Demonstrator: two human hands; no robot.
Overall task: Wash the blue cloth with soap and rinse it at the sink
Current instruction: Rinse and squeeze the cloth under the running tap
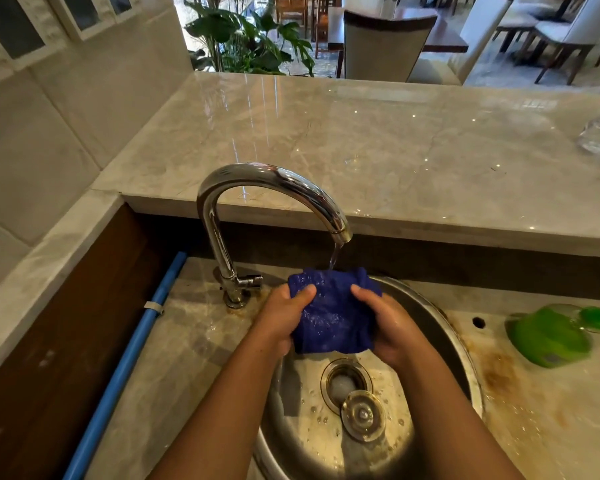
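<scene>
Left grip and right grip, both clenched, hold the blue cloth bunched under the tap above the sink; water striking its far edge may splash onto the desk.

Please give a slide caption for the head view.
The left hand and right hand hold the blue cloth under the running faucet, over the steel sink.

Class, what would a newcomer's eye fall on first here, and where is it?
The crumpled dark blue cloth, gripped between the left hand and right hand under the running curved chrome tap, over the round steel sink. Then the bright green plastic container lying on the counter at right.
</scene>
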